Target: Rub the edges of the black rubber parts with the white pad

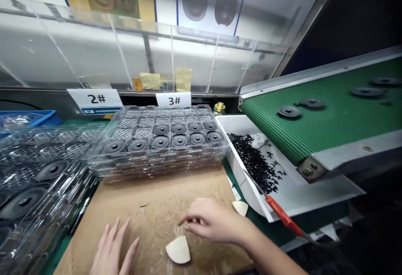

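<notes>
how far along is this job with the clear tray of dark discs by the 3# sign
Partly filled: in the clear tray, the front row holds six dark discs and the next row four. No disc shows in hand: the left hand is spread, the right curled near a pale wedge. Two second-row pockets and those behind look unfilled; loose discs lie on the green belt.

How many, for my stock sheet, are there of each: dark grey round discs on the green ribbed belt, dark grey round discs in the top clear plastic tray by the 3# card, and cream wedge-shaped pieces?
Dark grey belt discs: 4
Dark grey tray discs: 10
Cream wedge-shaped pieces: 2
Total: 16
</notes>
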Action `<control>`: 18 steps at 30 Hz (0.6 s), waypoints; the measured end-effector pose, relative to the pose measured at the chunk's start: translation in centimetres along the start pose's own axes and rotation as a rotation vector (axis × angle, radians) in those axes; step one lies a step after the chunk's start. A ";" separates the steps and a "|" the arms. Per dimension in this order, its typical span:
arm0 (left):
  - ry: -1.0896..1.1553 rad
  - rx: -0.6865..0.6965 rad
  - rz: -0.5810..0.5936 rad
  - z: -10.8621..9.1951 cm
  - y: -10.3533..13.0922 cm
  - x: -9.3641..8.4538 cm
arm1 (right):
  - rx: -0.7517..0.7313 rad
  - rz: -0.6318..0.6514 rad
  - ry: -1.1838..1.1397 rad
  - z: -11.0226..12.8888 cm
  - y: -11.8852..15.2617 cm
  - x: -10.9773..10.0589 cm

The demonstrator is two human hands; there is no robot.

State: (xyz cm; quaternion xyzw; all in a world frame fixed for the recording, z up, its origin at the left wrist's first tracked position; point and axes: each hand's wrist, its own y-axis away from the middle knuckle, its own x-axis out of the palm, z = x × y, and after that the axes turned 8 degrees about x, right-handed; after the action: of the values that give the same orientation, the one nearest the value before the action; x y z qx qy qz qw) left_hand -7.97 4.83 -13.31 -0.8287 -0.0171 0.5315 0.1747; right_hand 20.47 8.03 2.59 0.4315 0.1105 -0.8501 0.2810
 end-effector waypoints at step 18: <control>0.462 -0.057 -0.099 -2.3 0.0 -0.1 | 0.831 -0.597 0.791 -9.3 4.0 -28.5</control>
State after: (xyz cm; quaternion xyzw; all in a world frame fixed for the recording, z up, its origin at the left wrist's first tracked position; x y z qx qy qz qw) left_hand -5.95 4.18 -12.30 -0.9311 -0.0321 0.3178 0.1763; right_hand 42.42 19.70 19.90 0.7357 -0.0175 -0.6404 -0.2200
